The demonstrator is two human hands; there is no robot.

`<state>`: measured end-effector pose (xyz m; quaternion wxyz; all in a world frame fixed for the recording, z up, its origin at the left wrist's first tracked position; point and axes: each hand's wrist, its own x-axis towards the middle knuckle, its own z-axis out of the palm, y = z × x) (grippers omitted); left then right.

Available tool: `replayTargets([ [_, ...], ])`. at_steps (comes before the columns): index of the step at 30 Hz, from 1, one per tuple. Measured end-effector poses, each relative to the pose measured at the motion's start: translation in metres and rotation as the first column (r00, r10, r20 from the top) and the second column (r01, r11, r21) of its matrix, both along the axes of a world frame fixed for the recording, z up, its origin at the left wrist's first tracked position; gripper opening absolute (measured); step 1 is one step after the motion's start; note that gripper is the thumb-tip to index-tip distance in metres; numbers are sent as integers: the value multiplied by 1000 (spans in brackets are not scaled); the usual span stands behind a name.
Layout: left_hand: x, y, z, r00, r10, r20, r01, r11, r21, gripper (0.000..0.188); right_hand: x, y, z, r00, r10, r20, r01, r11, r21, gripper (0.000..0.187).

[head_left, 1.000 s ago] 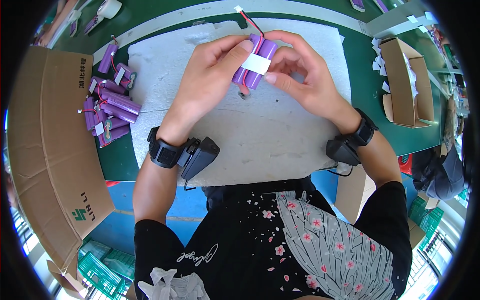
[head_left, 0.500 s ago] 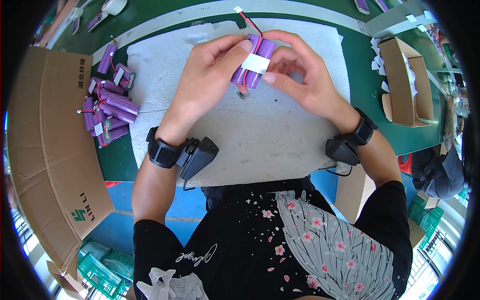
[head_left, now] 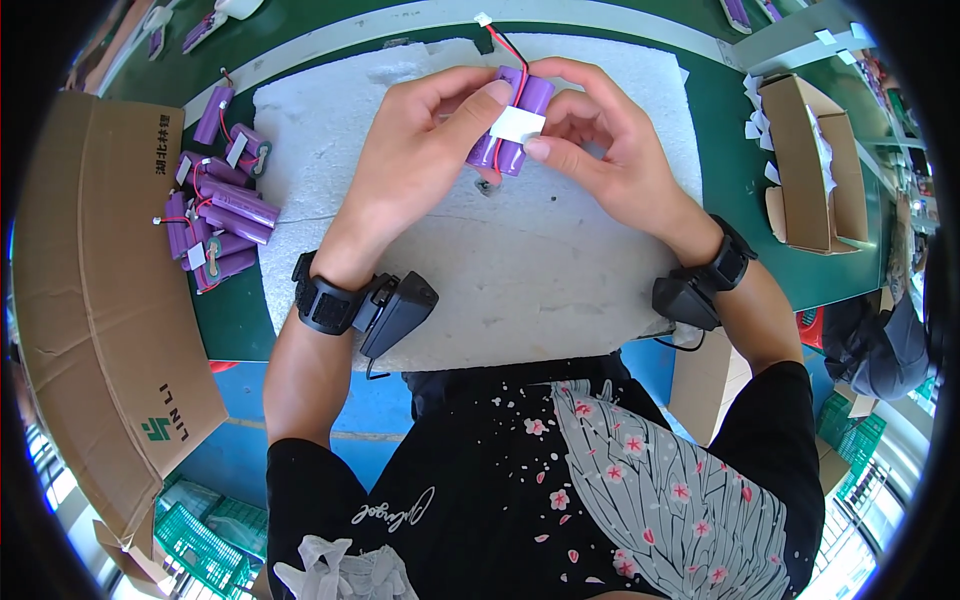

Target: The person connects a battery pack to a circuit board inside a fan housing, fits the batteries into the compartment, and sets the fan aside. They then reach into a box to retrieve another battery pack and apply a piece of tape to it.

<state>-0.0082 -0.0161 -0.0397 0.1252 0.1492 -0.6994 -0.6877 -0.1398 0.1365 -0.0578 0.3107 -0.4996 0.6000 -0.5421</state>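
Observation:
A purple two-cell battery pack [head_left: 536, 95] is held up over the far part of the white foam sheet [head_left: 450, 290]. Red and black wires [head_left: 512, 50] run from it to a small white connector [head_left: 483, 19], and a white paper label [head_left: 518, 124] lies across its front. My left hand [head_left: 432, 135] grips the pack's left side, thumb on top and the other fingers mostly hidden behind. My right hand [head_left: 610, 135] curls round the right side, its thumb tip at the label's edge and its index finger at the pack's upper end.
Several similar battery packs [head_left: 238, 208] lie heaped left of the foam, beside a large cardboard box [head_left: 100, 270]. To the right stands a small open carton [head_left: 815, 165] with white paper pieces, more scraps lying beside it. Black devices [head_left: 398, 312] are strapped to both wrists.
The battery pack has shifted very slightly to the right. My right thumb now rests at the label's right edge; both hands otherwise keep nearly the same pose.

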Motion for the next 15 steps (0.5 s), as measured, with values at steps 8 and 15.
replayTargets([
  [8,0,1,2,1000,-5,-2,5,1000,13,36,-1,0,-1,1000,-6,12,6,1000,-12,52],
  [15,0,0,1,1000,-5,3,5,1000,10,36,-1,1,-1,1000,1,0,-1,1000,3,51],
])
